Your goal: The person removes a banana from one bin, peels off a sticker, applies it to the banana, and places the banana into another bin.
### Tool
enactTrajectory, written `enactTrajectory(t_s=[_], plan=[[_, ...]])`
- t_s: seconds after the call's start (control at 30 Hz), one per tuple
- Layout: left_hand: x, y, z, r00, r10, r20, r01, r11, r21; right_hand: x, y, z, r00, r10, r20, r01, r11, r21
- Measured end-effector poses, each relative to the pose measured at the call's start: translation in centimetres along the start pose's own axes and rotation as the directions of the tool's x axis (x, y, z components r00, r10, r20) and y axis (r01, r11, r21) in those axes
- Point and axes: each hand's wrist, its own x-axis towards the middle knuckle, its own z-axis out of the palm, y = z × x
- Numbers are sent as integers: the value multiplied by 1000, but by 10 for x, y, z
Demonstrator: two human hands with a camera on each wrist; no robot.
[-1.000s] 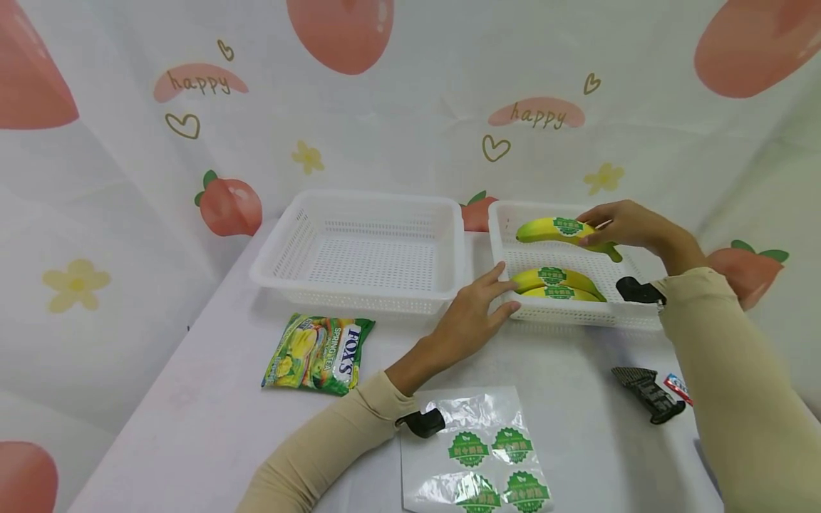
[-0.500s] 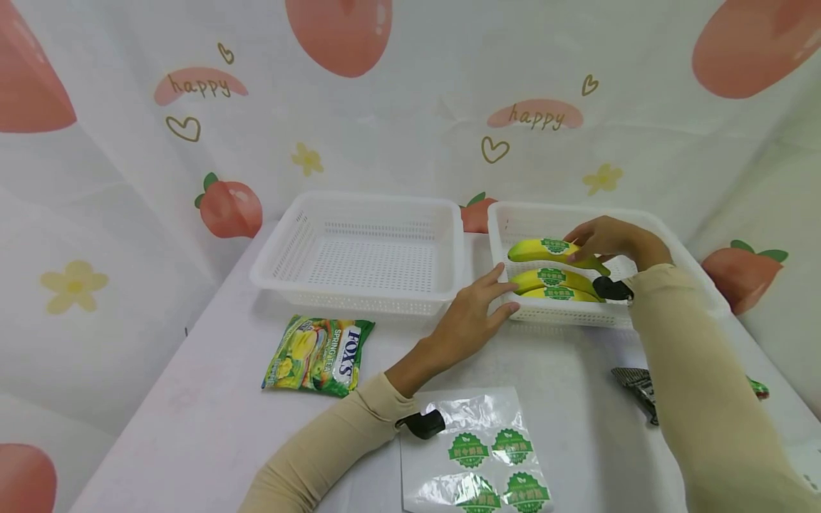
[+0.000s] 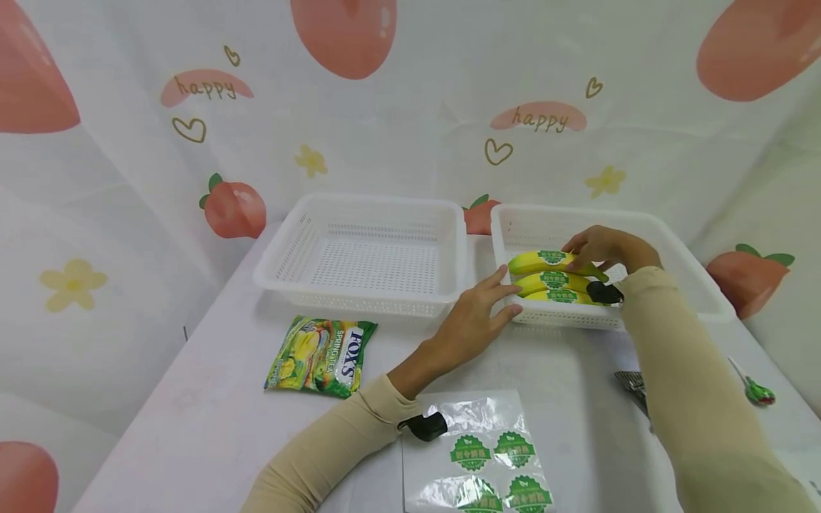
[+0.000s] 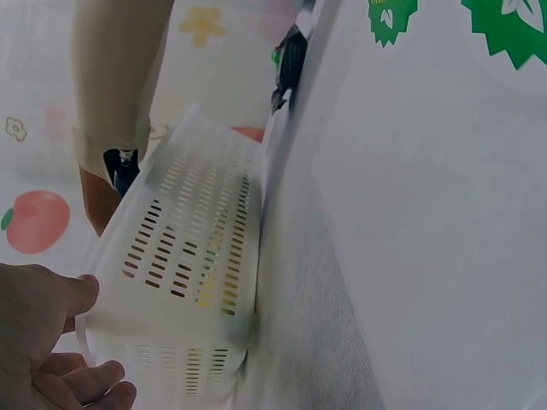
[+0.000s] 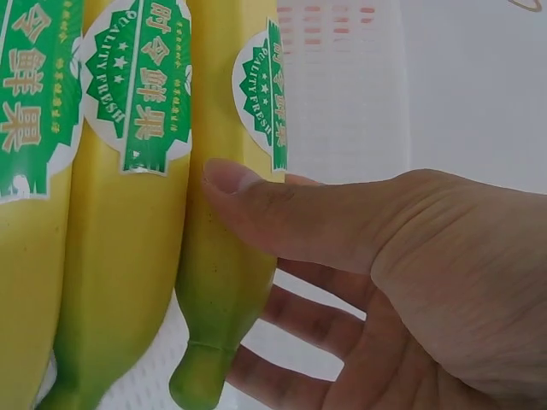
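Observation:
My right hand (image 3: 609, 246) holds a yellow banana (image 3: 537, 261) with a green-and-white sticker, low inside the right white basket (image 3: 689, 267). In the right wrist view the thumb lies on top of this banana (image 5: 224, 226) near its green stem end, the fingers on its far side. Two more stickered bananas (image 3: 556, 281) lie alongside, towards me. At the basket's near left corner, my left hand (image 3: 471, 324) grips the rim, seen also in the left wrist view, where the basket's slotted wall (image 4: 184, 248) hides most of the bananas.
A second white basket (image 3: 362, 303) stands to the left. In front of it lies a Fox's candy bag (image 3: 321, 356). A sticker sheet (image 3: 474, 456) is nearest me. A black-wrapped item (image 3: 631, 382), partly behind my right sleeve, and a lollipop (image 3: 759, 392) lie on the right.
My right hand has lowered the banana and brought it towards me, up against the other two. My left hand has stayed at the basket corner.

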Motion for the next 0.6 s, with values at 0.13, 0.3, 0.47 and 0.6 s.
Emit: enactTrajectory(t_s=[0.13, 0.3, 0.47, 0.6], plan=[[0, 1, 0, 1000, -6, 5, 6, 1000, -1, 2, -3, 3, 1000, 3, 5, -3, 1000, -20], [1, 1, 1, 1000, -9, 4, 9, 1000, 6, 7, -4, 4, 1000, 12, 20, -11, 999, -40], [1, 1, 1, 1000, -12, 4, 12, 1000, 7, 7, -5, 7, 999, 24, 34, -23, 1000, -17], [1, 1, 1, 1000, -9, 4, 9, 1000, 10, 7, -4, 9, 999, 11, 51, -13, 1000, 28]])
